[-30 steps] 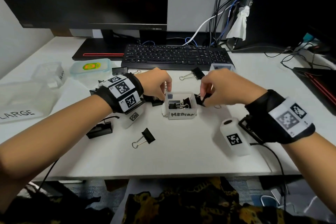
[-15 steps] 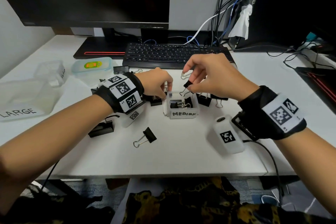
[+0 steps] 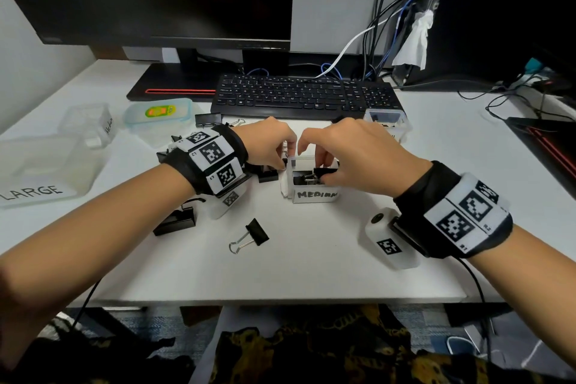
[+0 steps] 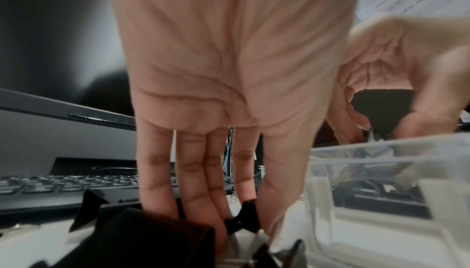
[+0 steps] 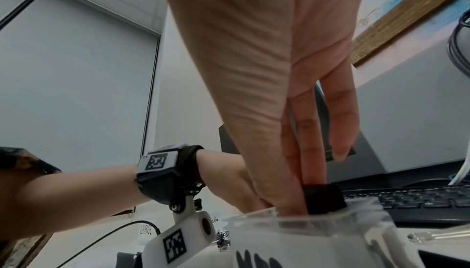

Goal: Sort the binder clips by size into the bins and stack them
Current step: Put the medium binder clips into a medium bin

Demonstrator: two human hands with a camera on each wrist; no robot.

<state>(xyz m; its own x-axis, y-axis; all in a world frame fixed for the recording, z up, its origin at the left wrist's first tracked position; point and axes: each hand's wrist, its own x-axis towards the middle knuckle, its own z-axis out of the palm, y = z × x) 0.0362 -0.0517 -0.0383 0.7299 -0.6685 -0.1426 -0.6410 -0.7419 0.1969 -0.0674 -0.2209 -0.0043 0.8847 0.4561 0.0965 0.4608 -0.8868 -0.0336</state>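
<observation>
The small clear bin labelled MEDIUM (image 3: 314,195) stands mid-desk and holds several black binder clips. My right hand (image 3: 325,170) reaches down into it, thumb and fingers pinching a black binder clip (image 5: 323,199) at the bin's rim (image 5: 361,210). My left hand (image 3: 284,161) rests against the bin's left wall, fingers pointing down and nearly straight among black clips (image 4: 244,220) on the desk. A loose black clip (image 3: 251,235) lies in front of the bin and a larger one (image 3: 176,221) lies under my left forearm.
A clear tub marked LARGE (image 3: 40,171) and a small clear container (image 3: 90,125) stand at the left, with a blue-lidded box (image 3: 157,112) behind. Another clear bin (image 3: 386,121) sits by the keyboard (image 3: 305,97). A further clip (image 3: 208,118) lies near the keyboard.
My right hand picked a black clip up from right of the bin, lifted it above the bin, and has now lowered it inside. My left hand stayed at the bin's left side.
</observation>
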